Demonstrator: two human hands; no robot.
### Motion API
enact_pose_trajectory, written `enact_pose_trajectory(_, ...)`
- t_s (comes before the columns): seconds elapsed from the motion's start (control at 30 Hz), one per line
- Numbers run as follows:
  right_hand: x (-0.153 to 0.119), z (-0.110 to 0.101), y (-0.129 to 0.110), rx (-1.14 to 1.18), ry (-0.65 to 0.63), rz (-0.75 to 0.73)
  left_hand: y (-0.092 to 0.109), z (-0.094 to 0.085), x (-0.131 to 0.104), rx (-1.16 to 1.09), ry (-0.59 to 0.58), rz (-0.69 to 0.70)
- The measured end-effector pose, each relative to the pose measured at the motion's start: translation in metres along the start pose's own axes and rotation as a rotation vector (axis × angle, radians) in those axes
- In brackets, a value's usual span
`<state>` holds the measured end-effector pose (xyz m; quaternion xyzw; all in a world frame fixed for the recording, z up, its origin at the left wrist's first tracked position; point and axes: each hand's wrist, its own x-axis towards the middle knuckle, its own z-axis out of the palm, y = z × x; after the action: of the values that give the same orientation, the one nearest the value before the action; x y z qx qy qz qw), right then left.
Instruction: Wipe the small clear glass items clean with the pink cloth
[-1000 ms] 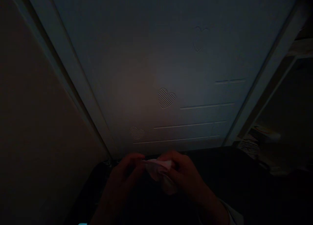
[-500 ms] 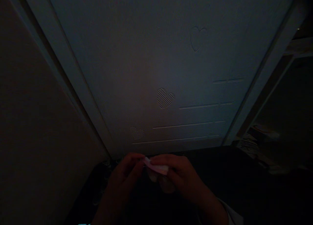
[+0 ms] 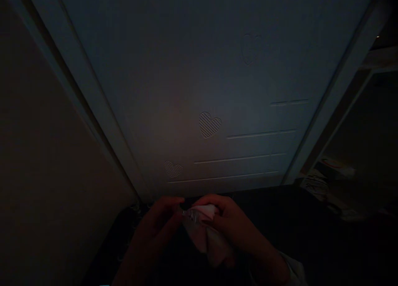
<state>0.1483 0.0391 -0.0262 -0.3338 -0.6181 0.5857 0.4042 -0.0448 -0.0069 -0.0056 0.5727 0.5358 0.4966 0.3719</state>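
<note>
My right hand is closed around a pale pink piece of soft cloth, which hangs down in loose folds below the fingers. A small shiny or see-through item shows at the cloth's left edge; the dark hides what it is. My left hand is pinched, thumb against fingers, right beside that shiny item. Whether the left fingertips hold the item or a corner of the cloth is too dim to tell.
Ahead stands a pale door with grooved hearts and lines. A brown wall rises at the left. Dark floor lies below the hands. At the right, dim shelving holds papers or boxes.
The cloth has opened out and now droops lower under my right hand. The shiny item has come into sight between the hands. Both hands stay nearly in place.
</note>
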Motion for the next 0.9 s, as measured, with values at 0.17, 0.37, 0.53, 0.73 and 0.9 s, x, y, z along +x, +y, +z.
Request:
enact_pose_trajectory(0.17, 0.004, 0.0, 0.006, 0.128, -0.049, 0.033, 0.002, -0.002, -0.004, 0.017, -0.015, 0.0)
enact_pose_trajectory(0.37, 0.003, 0.002, 0.002, 0.116, -0.084, 0.088, 0.001, -0.007, -0.005, 0.099, -0.047, 0.042)
enact_pose_trajectory(0.53, 0.001, 0.003, 0.0, 0.093, -0.067, 0.07, -0.002, -0.007, -0.004, 0.069, -0.028, 0.019)
enact_pose_trajectory(0.73, -0.001, 0.006, 0.002, 0.038, 0.047, 0.057, 0.001, 0.0, 0.005, 0.038, 0.052, 0.021)
enact_pose_trajectory(0.9, 0.0, 0.008, 0.003, 0.095, 0.061, 0.117, 0.007, 0.007, 0.01, 0.158, 0.183, -0.055)
